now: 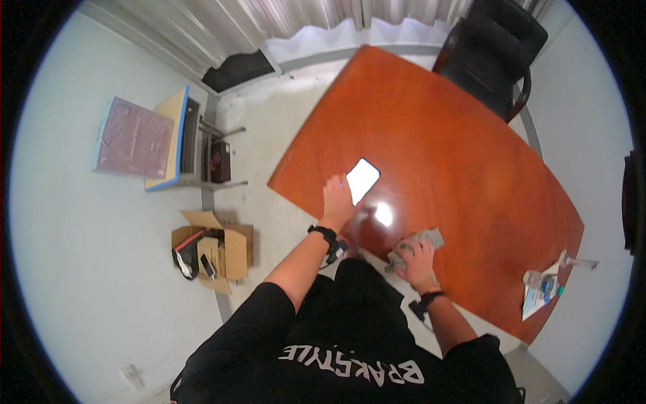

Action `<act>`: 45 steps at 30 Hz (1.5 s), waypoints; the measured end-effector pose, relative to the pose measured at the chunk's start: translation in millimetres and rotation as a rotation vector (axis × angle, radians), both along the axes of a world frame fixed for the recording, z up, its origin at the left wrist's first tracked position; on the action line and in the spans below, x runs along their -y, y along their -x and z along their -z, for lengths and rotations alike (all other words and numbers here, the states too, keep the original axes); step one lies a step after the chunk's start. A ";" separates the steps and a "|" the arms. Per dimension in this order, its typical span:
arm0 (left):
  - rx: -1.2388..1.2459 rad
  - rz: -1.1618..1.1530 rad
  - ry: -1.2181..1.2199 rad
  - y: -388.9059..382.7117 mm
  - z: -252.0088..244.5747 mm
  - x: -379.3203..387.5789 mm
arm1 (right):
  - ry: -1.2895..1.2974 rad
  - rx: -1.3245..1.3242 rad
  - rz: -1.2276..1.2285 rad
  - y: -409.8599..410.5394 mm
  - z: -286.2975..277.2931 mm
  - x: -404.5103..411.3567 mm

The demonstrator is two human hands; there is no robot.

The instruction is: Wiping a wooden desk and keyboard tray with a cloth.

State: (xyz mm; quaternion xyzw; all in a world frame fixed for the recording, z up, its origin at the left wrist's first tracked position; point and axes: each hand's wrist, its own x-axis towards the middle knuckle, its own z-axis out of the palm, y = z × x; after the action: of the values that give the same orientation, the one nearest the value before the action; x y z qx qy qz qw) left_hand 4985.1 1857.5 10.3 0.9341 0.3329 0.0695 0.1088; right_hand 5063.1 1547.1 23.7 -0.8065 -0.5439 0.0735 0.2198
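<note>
My left hand (338,199) grips a smartphone (363,181) by its side, above the wooden table (434,166). The phone's screen is lit bright white, so nothing on it can be made out. Near the table's front edge, my right hand (418,260) rests on a crumpled greyish cloth (429,237), fingers spread over it and the thumb at its near side. Part of the cloth is hidden under that hand. Each wrist wears a black strap with a small device on it.
A clear plastic bottle (535,279) lies on papers at the table's right corner. A black armchair (484,60) stands beyond the far right edge. On the left are an open cardboard box (237,252) and a small desk (169,136) with a purplish case (133,139).
</note>
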 end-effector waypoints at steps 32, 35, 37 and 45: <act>0.264 -0.943 -0.272 437.5 -408.1 -615.1 | 0.122 0.106 0.307 -13.2 -0.8 -430.5; 0.066 -0.985 -0.138 449.3 -424.4 -689.6 | 0.206 0.094 0.380 -5.7 -2.8 -428.5; 0.010 -0.951 -0.050 469.3 -411.8 -725.4 | 0.208 0.146 0.413 6.4 -9.5 -430.3; -0.271 -0.856 -0.128 491.9 -402.0 -767.6 | 0.119 0.018 0.998 78.6 -21.4 -479.3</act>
State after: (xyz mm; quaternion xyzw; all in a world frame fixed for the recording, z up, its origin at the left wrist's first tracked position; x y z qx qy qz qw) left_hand 4493.1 2625.1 412.3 0.7178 0.6954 0.0059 -0.0321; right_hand 4984.5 2026.4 45.1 -0.9801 -0.0884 -0.0165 0.1769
